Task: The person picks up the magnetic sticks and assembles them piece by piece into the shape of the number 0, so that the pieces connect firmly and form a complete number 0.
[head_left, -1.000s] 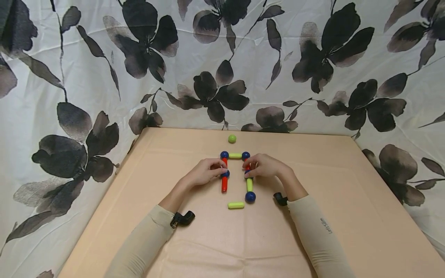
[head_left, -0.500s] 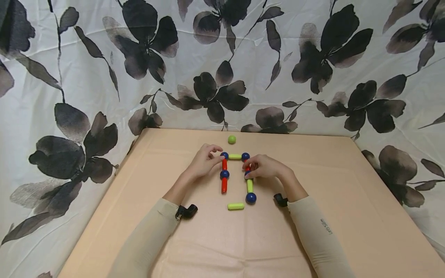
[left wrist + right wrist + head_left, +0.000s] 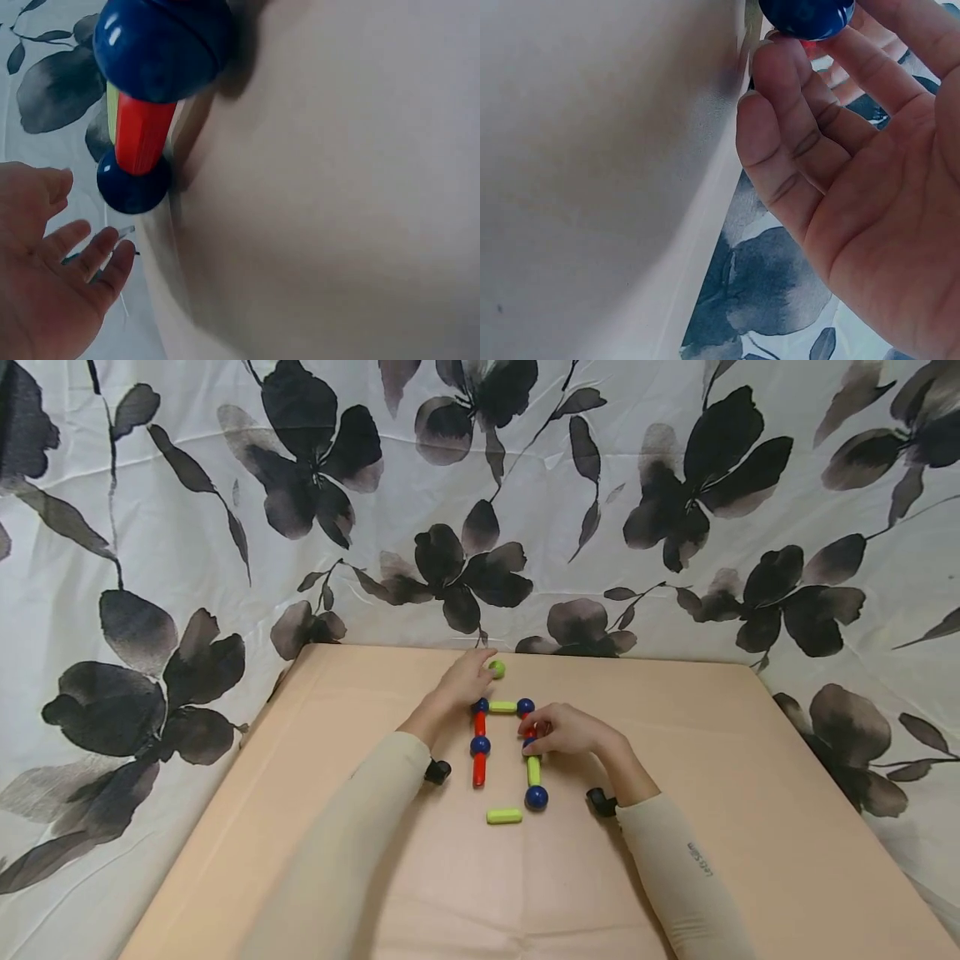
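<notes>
My left hand [image 3: 459, 683] reaches to the far side of the table, its fingers beside a small green ball [image 3: 498, 669] that they partly cover. In the left wrist view those fingers are spread and loosely bent, and I cannot tell whether they touch the ball. My right hand [image 3: 572, 729] pinches a blue ball [image 3: 808, 15] midway along the right side of a frame of rods and balls. The frame's left side has red rods [image 3: 479, 770] and a blue ball [image 3: 480, 745]. A lime rod [image 3: 502, 707] spans the top between two blue balls.
A loose lime rod [image 3: 504, 816] lies at the near side of the frame. Close to it, a blue ball [image 3: 536, 797] ends the right side. Behind the tan tabletop [image 3: 675, 860] hangs a floral cloth [image 3: 570, 527].
My left hand has let go of the left side's middle blue ball and moved away from me, past the corner ball, to the green ball. My right hand stays at its blue ball.
</notes>
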A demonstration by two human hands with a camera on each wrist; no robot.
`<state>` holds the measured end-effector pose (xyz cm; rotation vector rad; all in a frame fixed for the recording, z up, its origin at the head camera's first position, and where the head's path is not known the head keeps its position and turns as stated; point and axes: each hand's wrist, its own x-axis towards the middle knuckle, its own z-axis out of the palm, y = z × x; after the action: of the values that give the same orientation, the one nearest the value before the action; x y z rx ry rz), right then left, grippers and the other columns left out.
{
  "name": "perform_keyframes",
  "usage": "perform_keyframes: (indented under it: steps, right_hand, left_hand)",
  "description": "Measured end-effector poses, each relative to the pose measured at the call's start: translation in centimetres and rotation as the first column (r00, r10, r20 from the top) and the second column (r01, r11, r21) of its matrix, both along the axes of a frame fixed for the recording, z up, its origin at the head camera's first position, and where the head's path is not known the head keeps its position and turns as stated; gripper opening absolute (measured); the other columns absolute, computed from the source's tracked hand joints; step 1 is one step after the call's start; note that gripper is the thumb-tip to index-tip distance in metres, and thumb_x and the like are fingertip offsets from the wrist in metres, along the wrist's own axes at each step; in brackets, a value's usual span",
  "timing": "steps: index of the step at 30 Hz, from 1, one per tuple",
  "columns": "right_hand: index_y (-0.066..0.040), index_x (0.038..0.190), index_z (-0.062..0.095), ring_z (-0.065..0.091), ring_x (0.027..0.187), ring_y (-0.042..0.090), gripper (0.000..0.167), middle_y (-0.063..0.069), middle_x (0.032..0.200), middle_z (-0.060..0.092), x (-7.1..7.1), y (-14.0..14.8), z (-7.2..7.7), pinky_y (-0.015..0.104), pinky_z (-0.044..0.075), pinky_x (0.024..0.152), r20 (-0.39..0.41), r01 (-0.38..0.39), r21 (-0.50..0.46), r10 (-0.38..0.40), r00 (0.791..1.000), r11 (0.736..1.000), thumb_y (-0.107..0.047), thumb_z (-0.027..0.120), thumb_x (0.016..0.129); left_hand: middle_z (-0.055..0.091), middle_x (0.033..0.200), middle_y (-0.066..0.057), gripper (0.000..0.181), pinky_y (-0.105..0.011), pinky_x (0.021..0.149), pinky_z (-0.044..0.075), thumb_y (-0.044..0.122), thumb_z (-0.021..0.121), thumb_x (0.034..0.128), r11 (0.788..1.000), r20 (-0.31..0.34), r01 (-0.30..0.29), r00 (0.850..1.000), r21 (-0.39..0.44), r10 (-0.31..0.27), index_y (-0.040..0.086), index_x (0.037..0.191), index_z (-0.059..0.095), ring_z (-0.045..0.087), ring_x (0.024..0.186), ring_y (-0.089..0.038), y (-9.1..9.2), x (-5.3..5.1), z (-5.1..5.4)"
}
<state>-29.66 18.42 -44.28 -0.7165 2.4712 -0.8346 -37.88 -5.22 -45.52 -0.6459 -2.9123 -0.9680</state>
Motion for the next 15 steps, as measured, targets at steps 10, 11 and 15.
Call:
perform_keyframes:
  steps: [10, 11, 15]
  right_hand:
    - [-0.012, 0.12, 0.074, 0.057, 0.084, 0.022, 0.031, 0.004, 0.09, 0.066, -0.1, 0.0, -0.3, 0.033, 0.048, 0.076, -0.012, -0.017, -0.004, 0.017, 1.0, 1.0, -0.025, 0.081, 0.093]
    - [-0.012, 0.121, 0.074, 0.057, 0.085, 0.022, 0.032, 0.004, 0.091, 0.066, -0.1, 0.0, -0.3, 0.033, 0.048, 0.077, -0.011, -0.018, -0.002, 0.018, 1.0, 1.0, -0.025, 0.081, 0.093]
    - [-0.012, 0.12, 0.075, 0.057, 0.085, 0.023, 0.03, 0.006, 0.089, 0.065, 0.0, -0.1, -0.2, 0.034, 0.047, 0.076, -0.008, -0.007, -0.003, 0.007, 1.0, 1.0, -0.024, 0.08, 0.093]
  left_hand:
    - [0.035, 0.168, -0.013, 0.05, -0.046, 0.126, 0.028, 0.02, 0.044, 0.1107, 0.974, 0.064, -0.017, 0.997, -0.227, 0.032, 0.013, 0.161, 0.04, 0.034, 0.155, -0.034, 1.6, -0.3, 0.4]
    - [0.037, 0.166, -0.012, 0.05, -0.045, 0.126, 0.03, 0.021, 0.044, 0.1108, 0.971, 0.069, -0.02, 0.997, -0.238, 0.037, 0.014, 0.16, 0.041, 0.036, 0.154, -0.033, 1.7, -0.3, 0.3]
    - [0.046, 0.16, -0.009, 0.048, -0.045, 0.122, 0.036, 0.021, 0.048, 0.1101, 0.966, 0.048, -0.025, 0.998, -0.256, 0.039, 0.018, 0.158, 0.044, 0.045, 0.147, -0.029, 2.0, -0.2, -0.1]
